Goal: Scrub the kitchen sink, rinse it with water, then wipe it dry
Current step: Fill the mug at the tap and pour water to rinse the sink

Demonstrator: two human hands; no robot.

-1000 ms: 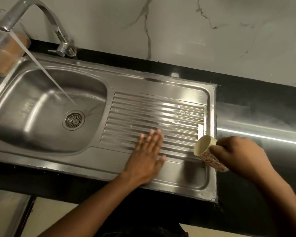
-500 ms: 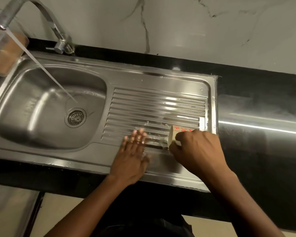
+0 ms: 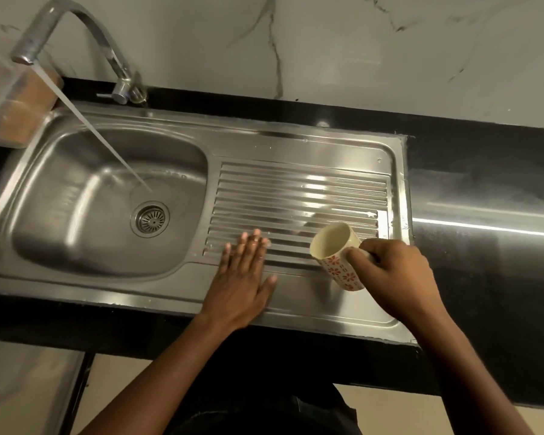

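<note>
Head view, one frame; stage judged as rinse, drainboard portion.

Sink (image 3: 296,146) spans left and centre of frame, set into black counter (image 3: 484,158); basin (image 3: 76,215) at left, ribbed drainboard (image 3: 296,189) at centre right; wet sheen on the ribs.

Tap (image 3: 76,23) at upper left is running; water stream (image 3: 91,127) falls slantwise into the basin just above the drain strainer (image 3: 151,218).

Left hand (image 3: 242,277): flat, palm down, fingers straight and close together, thumb spread; rests on the lower ribs of the drainboard; holds nothing.

Right hand (image 3: 396,277): fingers curled round the patterned mug (image 3: 336,252) at its handle side; mug tipped over, mouth toward upper left; interior looks empty, cannot confirm.

Risks, as judgement:
- drainboard's right rim lies just beside the mug; water tipped there could run over onto the counter instead of toward the basin; cause: pouring too near the edge;
- wet mug in a wet grip may slip and strike the steel; cause: poor friction;
- residue may stay in the grooves under the flat palm; cause: a palm bridges the ribs rather than reaching between them;
- slanted stream could splash the translucent container (image 3: 13,98) at upper left, which sits touching the sink's corner.
</note>
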